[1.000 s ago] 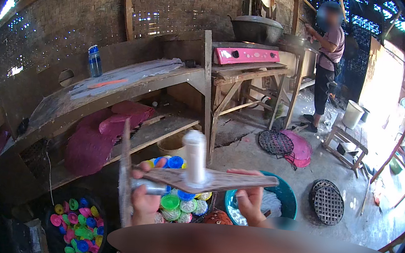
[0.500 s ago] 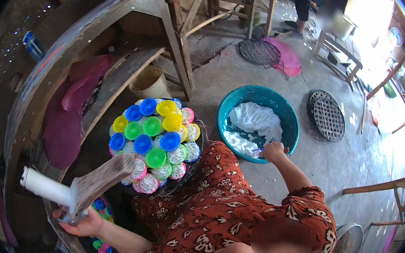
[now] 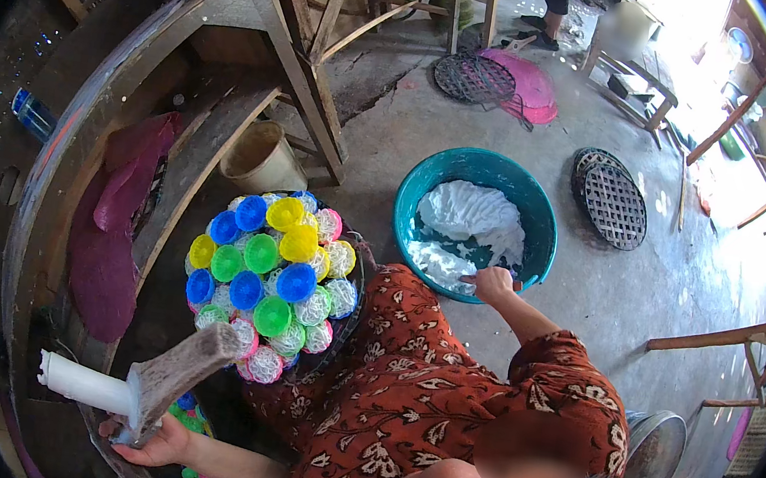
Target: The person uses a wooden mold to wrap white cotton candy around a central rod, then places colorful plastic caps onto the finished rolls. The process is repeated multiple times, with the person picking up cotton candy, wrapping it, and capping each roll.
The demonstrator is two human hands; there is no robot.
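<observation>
My left hand (image 3: pixel 151 443), low at the left, grips a flat wooden paddle (image 3: pixel 182 372) with a white spool (image 3: pixel 86 383) sticking out of its near end. My right hand (image 3: pixel 490 283) reaches across my patterned red-brown lap into a teal basin (image 3: pixel 426 183). Its fingers are curled into the wet white fibre (image 3: pixel 474 216) at the near rim. Between the two hands stands a dark basket (image 3: pixel 352 315) heaped with small netted spools (image 3: pixel 267 274) in blue, green, yellow, pink and white.
A beige bucket (image 3: pixel 261 159) sits under a wooden bench leg (image 3: pixel 298 71). Magenta cloth (image 3: pixel 107 247) and a blue bottle (image 3: pixel 32 113) lie on the shelf at the left. Two round woven trays (image 3: pixel 616 198) (image 3: pixel 470 76) and a pink mat (image 3: pixel 530 86) rest on the concrete floor. Another person's legs (image 3: pixel 552 5) stand far off.
The view has tipped from looking ahead to looking down. My right hand left the paddle and went to the basin. My left hand carried the paddle down to the left.
</observation>
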